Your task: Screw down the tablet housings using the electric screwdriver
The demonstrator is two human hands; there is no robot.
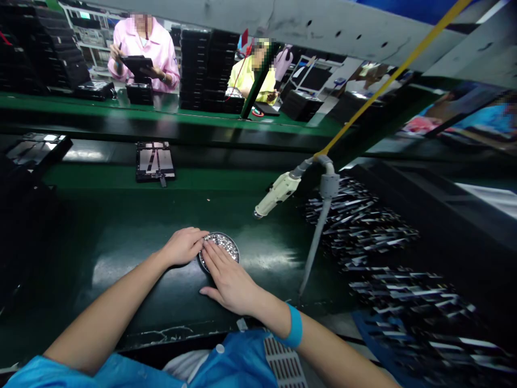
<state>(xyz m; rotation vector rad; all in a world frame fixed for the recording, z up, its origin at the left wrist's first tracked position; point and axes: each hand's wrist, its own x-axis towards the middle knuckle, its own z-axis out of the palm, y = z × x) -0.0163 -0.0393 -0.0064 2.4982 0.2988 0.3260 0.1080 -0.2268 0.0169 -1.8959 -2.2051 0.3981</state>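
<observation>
While the green workbench (121, 237) is carrying a round screw dish (226, 245), the left hand (183, 246) is curling against its near-left rim, steadying it, and the right hand (228, 277) is lying flat-fingered over the screws, picking.

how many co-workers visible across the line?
2. One person in pink at far left behind the green bench, one in yellow near centre. Black tray stacks may hide others.
</observation>
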